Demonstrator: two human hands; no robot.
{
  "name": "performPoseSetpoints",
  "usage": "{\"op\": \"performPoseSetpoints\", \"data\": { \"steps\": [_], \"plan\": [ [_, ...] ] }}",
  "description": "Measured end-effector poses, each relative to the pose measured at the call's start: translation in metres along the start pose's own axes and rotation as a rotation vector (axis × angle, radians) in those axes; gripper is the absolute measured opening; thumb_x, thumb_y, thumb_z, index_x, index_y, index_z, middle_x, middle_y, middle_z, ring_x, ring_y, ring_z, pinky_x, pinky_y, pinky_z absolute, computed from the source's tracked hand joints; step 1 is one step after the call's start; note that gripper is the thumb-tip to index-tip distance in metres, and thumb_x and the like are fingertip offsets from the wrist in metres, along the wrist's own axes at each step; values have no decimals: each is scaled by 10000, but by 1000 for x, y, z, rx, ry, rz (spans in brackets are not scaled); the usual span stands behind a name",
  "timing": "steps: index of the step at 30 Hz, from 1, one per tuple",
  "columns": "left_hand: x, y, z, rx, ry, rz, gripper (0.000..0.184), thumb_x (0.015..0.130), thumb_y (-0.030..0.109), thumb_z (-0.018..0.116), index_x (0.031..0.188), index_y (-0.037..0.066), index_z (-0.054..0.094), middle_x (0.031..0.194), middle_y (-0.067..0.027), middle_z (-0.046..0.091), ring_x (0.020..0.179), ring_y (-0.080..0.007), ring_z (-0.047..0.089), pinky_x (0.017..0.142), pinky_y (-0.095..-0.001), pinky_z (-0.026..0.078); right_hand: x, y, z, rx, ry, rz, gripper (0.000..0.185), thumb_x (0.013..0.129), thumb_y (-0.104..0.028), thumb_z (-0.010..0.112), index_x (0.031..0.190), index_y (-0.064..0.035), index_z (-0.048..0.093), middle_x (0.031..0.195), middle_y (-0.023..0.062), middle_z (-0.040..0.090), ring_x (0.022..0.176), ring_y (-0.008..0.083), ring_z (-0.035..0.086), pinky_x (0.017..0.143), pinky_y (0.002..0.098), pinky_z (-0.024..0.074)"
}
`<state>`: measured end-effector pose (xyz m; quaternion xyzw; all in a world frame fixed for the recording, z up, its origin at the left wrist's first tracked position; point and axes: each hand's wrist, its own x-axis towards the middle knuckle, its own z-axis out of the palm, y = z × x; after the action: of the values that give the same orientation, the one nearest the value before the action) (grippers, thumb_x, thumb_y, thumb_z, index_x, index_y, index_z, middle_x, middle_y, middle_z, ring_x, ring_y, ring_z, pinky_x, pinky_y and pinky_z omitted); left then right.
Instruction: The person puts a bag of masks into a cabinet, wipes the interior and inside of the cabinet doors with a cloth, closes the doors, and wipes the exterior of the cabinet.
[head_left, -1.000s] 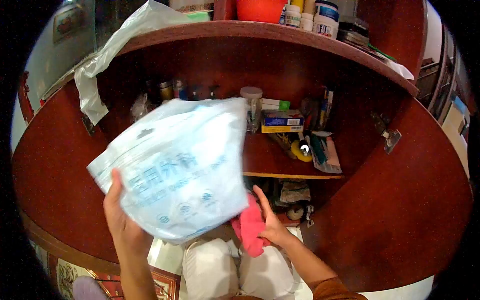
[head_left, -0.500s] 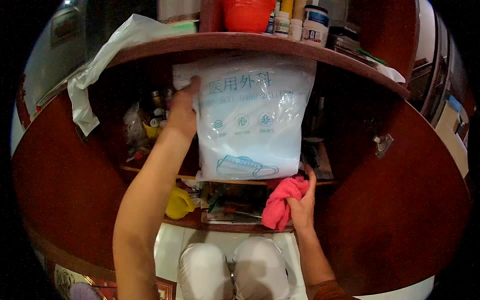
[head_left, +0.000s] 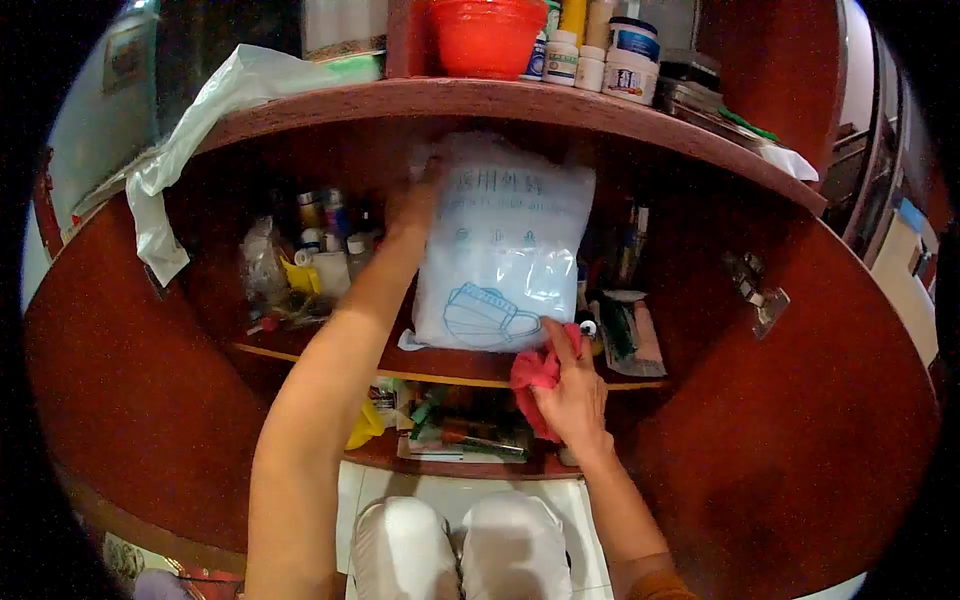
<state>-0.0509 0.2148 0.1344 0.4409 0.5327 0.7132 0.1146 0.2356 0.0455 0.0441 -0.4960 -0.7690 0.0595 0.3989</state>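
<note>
A white plastic bag of face masks (head_left: 505, 262), printed with blue lettering and a mask drawing, stands on the middle shelf of the open cupboard. My left hand (head_left: 418, 200) is at the bag's upper left edge, closed on it, its fingers blurred and partly behind the plastic. A crumpled pink cloth (head_left: 538, 378) is held in my right hand (head_left: 575, 392). The fingertips of that hand press on the bag's lower right corner.
Bottles and small packets (head_left: 320, 240) crowd the shelf's left side; a flat packet (head_left: 630, 335) lies at right. Above are a red bucket (head_left: 490, 38), several jars (head_left: 630, 65) and a hanging white plastic bag (head_left: 190, 145). Open doors (head_left: 760, 430) flank the shelves.
The bag has moved away from me, deeper into the cupboard onto the shelf. Both hands have moved with it, and my right fingers now lie on its front.
</note>
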Motion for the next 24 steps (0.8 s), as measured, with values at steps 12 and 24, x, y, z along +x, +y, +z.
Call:
{"op": "performPoseSetpoints", "data": {
  "steps": [12,24],
  "plan": [
    [-184,-16,-66,707,-431,511,755,777,208,771,1448,235,425,1550,-191,220,1394,-418,268,1122,-495,289,14,2,18,35,31,-27,755,740,-157,750,1419,-170,422,1273,244,516,1109,447,559,897,477,497],
    [-227,-9,-114,647,-429,578,501,832,131,656,1324,154,560,1490,-174,348,1379,-392,316,1104,-541,269,-35,0,53,-160,181,-166,534,712,-130,717,1218,-51,569,1286,181,504,1120,402,491,998,486,390]
  ]
}}
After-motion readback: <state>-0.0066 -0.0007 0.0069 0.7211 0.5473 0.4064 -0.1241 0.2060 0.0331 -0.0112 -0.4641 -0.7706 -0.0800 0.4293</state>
